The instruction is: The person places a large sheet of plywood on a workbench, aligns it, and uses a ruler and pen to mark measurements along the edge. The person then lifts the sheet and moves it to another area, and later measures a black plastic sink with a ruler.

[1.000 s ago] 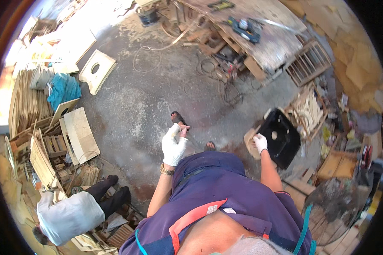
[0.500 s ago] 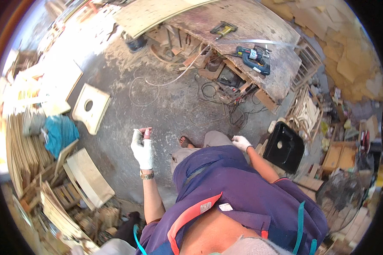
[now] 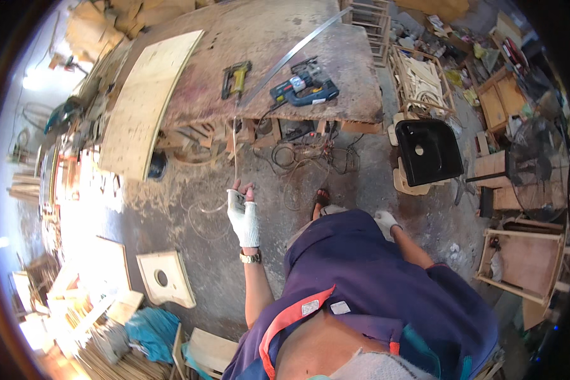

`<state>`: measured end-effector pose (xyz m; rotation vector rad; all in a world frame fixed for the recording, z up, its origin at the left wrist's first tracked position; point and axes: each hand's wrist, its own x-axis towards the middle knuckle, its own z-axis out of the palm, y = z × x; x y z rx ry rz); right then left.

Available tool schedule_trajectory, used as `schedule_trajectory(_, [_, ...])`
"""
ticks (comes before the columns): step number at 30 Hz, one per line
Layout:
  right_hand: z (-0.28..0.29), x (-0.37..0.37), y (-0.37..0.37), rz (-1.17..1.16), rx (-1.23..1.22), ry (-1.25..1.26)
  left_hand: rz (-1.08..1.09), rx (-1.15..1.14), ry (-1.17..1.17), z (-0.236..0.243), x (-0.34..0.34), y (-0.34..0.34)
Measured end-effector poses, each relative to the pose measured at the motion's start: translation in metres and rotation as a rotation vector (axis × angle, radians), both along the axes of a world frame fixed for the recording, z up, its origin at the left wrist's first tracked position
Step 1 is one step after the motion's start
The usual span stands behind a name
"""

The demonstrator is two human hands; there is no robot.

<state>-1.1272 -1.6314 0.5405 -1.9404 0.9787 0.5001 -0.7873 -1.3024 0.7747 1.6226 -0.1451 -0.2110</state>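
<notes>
My left hand (image 3: 243, 218), in a white knitted glove with bare fingertips, is held out over the floor. Its fingers are loosely bent and apart, with nothing visible in them. My right hand (image 3: 386, 223), also gloved in white, hangs beside my hip, partly behind the dark purple shirt; its fingers do not show clearly. Ahead stands a worn wooden workbench (image 3: 354, 76). On it lie a blue jigsaw (image 3: 310, 92), a yellow-and-black nail gun (image 3: 237, 79) with a pale hose (image 3: 236, 149), and a long metal straightedge (image 3: 297, 50). Neither hand touches these.
A plywood sheet (image 3: 149, 104) overhangs the bench's left end. Tangled cables (image 3: 297, 155) lie beneath its front edge. A black moulded seat (image 3: 434, 152) stands right, near a standing fan (image 3: 535, 158). A wooden panel with a round hole (image 3: 177, 288) and a blue bag (image 3: 155, 332) lie left.
My view has swung to the left, and the bench now lies straight ahead and closer. My left hand keeps its loose curl; my right hand stays low at my side.
</notes>
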Motion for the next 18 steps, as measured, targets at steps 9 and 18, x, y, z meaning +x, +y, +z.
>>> schedule_trajectory(9, [-0.041,-0.069,0.036,-0.481,-0.081,0.113,-0.206,0.149,-0.185,-0.023,0.168,-0.124])
schedule_trajectory(18, [-0.021,-0.047,0.067,-0.986,0.073,0.020,-0.415,0.564,-0.377,-0.144,0.378,-0.222])
